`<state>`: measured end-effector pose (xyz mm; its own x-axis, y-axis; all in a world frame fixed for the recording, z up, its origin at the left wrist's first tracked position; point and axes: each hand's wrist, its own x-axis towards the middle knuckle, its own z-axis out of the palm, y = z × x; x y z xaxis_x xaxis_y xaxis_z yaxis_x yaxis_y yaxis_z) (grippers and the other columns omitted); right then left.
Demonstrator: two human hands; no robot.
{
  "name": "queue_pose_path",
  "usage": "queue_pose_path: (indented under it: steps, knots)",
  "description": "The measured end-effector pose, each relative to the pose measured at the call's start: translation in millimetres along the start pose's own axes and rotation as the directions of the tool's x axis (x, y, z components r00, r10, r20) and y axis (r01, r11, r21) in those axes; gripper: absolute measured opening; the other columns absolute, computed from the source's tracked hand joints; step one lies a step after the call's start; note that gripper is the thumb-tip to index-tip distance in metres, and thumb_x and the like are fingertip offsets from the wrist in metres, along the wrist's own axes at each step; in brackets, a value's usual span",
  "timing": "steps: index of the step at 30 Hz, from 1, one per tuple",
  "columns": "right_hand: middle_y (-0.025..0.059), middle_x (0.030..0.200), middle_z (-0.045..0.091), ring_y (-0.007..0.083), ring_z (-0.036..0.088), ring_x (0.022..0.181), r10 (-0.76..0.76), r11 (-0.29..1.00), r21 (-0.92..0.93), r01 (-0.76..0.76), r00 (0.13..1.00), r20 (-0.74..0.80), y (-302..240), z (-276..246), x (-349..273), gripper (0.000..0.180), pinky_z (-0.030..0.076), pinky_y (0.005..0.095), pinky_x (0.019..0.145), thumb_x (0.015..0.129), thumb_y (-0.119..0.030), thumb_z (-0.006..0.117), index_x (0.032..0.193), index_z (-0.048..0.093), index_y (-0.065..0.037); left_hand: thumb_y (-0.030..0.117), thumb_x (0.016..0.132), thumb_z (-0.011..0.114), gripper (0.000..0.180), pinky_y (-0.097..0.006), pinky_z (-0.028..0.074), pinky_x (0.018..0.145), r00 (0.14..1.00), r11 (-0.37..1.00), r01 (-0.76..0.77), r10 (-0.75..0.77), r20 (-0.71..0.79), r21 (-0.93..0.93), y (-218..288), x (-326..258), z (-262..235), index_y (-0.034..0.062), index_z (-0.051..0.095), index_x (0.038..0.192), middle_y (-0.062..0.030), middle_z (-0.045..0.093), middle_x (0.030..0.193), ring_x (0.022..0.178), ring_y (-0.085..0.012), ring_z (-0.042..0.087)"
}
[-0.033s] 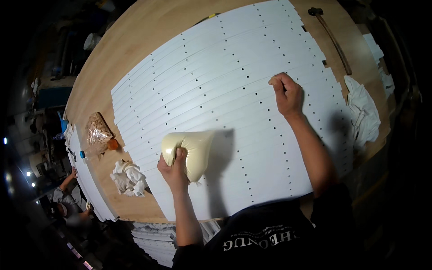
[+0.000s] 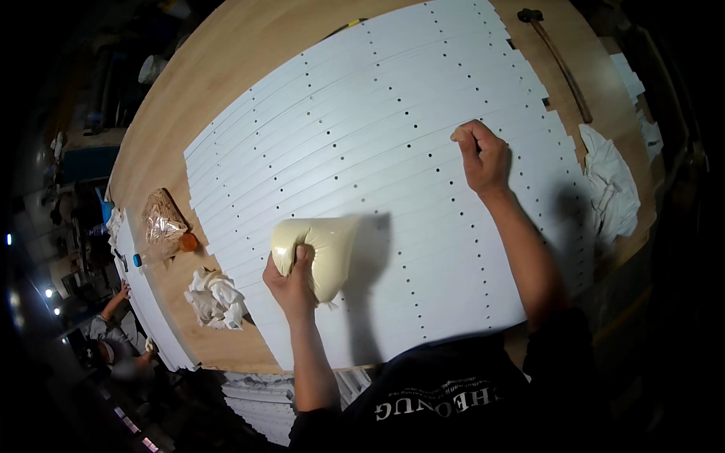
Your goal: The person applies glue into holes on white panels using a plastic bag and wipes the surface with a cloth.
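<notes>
My left hand (image 2: 291, 279) is wrapped round a plump clear plastic bag of pale yellow filling (image 2: 332, 253), thumb pressed into its side. The bag is held over white panel strips (image 2: 362, 151) laid side by side, with rows of dark holes in them, and casts a shadow to its right. Farther to the right, my right hand (image 2: 485, 157) is closed above the strips, fingers curled and thumb against them. Whatever its fingers may hold is hidden or too small to see.
A hammer (image 2: 559, 68) and white crumpled cloth (image 2: 610, 181) lie along the right of the wooden table (image 2: 162, 113). At left are a bag of brown pieces (image 2: 162, 215), an orange cap (image 2: 188, 241) and crumpled white cloth (image 2: 215, 300). Another person (image 2: 113, 340) works at far left.
</notes>
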<state>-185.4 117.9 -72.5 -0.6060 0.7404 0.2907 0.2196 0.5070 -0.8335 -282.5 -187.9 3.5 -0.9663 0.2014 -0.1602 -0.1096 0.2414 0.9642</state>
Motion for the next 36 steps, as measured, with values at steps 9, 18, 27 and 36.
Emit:
queue_pose_path:
  steps: [9,18,27,36]
  knots:
    - [0.003,0.062,0.062,0.0193,0.06,0.052,-0.069,0.996,-0.057,0.071,0.997,0.036,3.3,3.0,3.9,0.021,0.044,0.0291,0.048,0.089,-0.026,0.055,0.077,0.06,-0.01,0.003,0.081,0.068,0.017,-0.022,0.045,0.075,0.989,0.966,-0.147,0.142,0.037,0.212,1.3,20.2,19.7,-0.0035,0.063,0.096,-0.0038,0.066,0.087,0.079,-0.0079,0.058]
    - [0.0023,0.066,0.064,0.0192,0.061,0.054,-0.082,0.996,-0.041,0.084,0.996,0.031,4.8,5.3,3.7,0.02,0.046,0.028,0.051,0.09,-0.024,0.053,0.079,0.061,-0.01,0.003,0.083,0.063,0.019,-0.023,0.046,0.076,0.981,0.95,-0.194,0.182,0.072,0.246,-2.6,24.5,22.6,-0.0033,0.065,0.101,-0.004,0.066,0.089,0.08,-0.0085,0.058]
    - [0.0042,0.067,0.062,0.0131,0.053,0.052,-0.101,0.992,-0.067,0.104,0.994,0.05,7.0,5.3,1.6,0.029,0.043,0.0238,0.053,0.094,-0.025,0.049,0.078,0.06,-0.003,0.0,0.082,0.064,0.016,-0.022,0.046,0.073,0.943,0.881,-0.328,0.326,0.064,0.341,-9.7,23.8,33.6,-0.0046,0.063,0.098,-0.0049,0.066,0.086,0.079,-0.008,0.058]
    - [0.0024,0.064,0.061,0.0114,0.048,0.048,-0.108,0.991,-0.07,0.112,0.992,0.06,7.4,4.4,3.3,0.03,0.04,0.0241,0.048,0.094,-0.026,0.049,0.077,0.061,-0.005,0.002,0.079,0.069,0.018,-0.023,0.046,0.074,0.977,0.941,-0.213,0.206,0.054,0.261,3.9,-2.0,26.8,-0.0036,0.064,0.095,-0.005,0.066,0.086,0.077,-0.0095,0.059]
